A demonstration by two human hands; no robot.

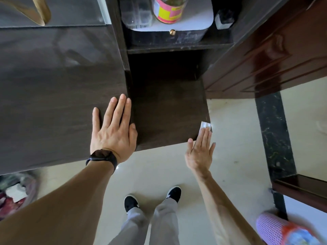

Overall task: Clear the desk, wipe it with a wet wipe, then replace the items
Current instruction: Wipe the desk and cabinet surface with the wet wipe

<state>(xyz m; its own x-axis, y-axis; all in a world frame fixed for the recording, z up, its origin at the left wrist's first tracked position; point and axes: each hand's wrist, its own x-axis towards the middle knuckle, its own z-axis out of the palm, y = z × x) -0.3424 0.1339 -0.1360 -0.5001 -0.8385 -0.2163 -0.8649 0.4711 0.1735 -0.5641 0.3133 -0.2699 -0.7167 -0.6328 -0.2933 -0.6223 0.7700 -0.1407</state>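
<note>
Your right hand (200, 151) is out flat, fingers straight, pressing the wet wipe (205, 125) down on the near right corner of the dark worktop (168, 112). The white edge of the wipe pokes out past your fingertips. Your left hand (113, 126) lies spread and relaxed, holding nothing, on the dark wood panel (53, 96) just beside the worktop, a black watch (102, 157) on the wrist. Up on the shelf above stands a jar (169, 10) with a pink and yellow label. Lilac basket (270, 228) on the floor, lower right.
</note>
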